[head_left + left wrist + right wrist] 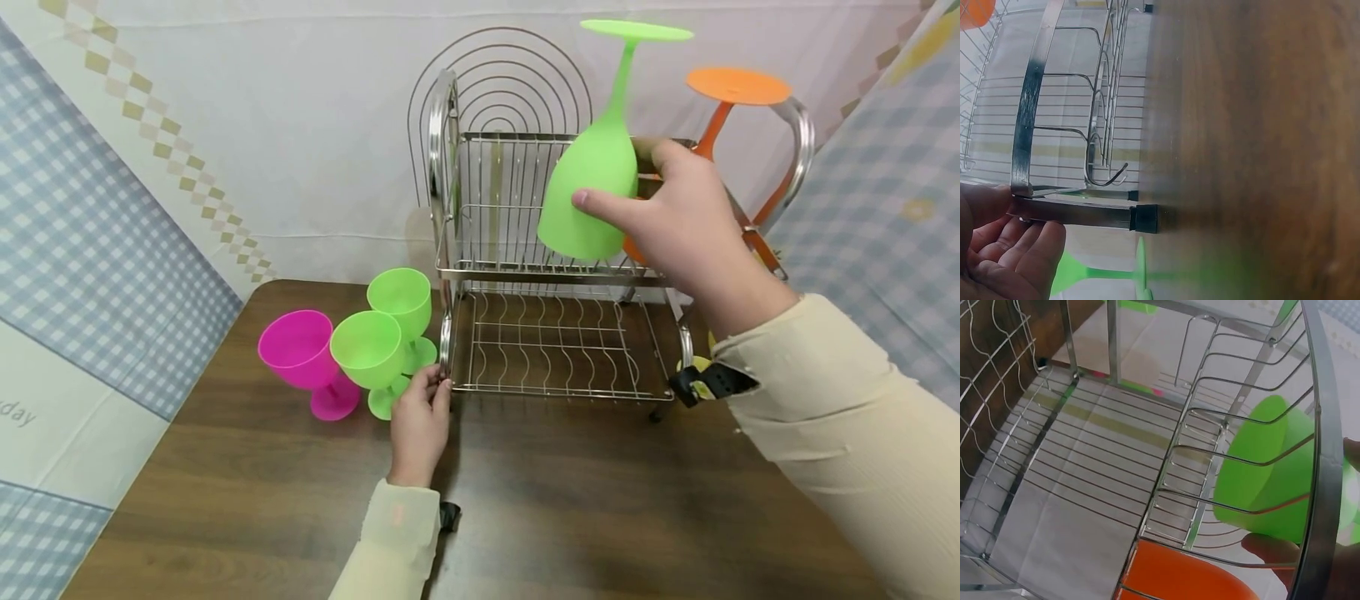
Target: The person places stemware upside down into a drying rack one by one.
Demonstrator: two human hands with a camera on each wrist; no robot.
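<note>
My right hand [686, 217] holds a bright green plastic goblet [592, 179] upside down, thumb on the near side of its bowl, foot at the top. The bowl overlaps the upper tier of a metal dish rack [525, 273]; in the right wrist view the green goblet [1266, 469] shows behind the tier's wires. To its right an orange goblet [738, 86] stands inverted on that tier, partly hidden by the hand. Low at the rack's front left, my left hand [420, 429] pinches the leg; the left wrist view shows thumb and fingers around the metal leg [1079, 211].
Left of the rack, a pink goblet [300, 346] and two green goblets [367, 346] stand upright on the brown wooden table [525, 500], close to my left hand. The lower wire tier [555, 346] holds nothing. A yellow thing [699, 363] shows beside my right wrist strap.
</note>
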